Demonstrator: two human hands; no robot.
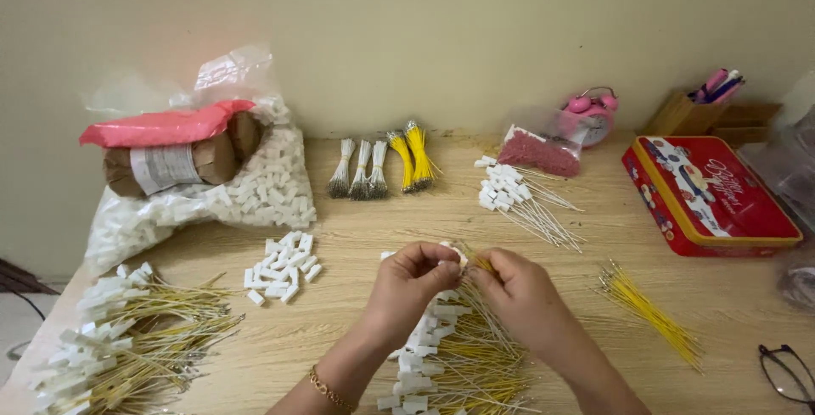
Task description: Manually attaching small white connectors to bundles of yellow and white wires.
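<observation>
seating a yellow wire into a white connector

head view: you pinch a small white connector (pixel 452 255) in your left hand (pixel 416 283), fingers clenched on it, while your right hand (pixel 518 292) grips a thin yellow wire (pixel 480 263) and brings its tip to the housing. both meet just above the wooden table (pixel 356 245), over the pile of finished wired connectors (pixel 458 356). keep the connector square to the wire and feed straight so the terminal does not bend; i judge a slight tilt would jam it. your wrists angle inward, knuckles up, thumbs and forefingers almost touching. loose connectors (pixel 283 266) lie near your left hand, loose yellow wires (pixel 649 309) to your right.
</observation>
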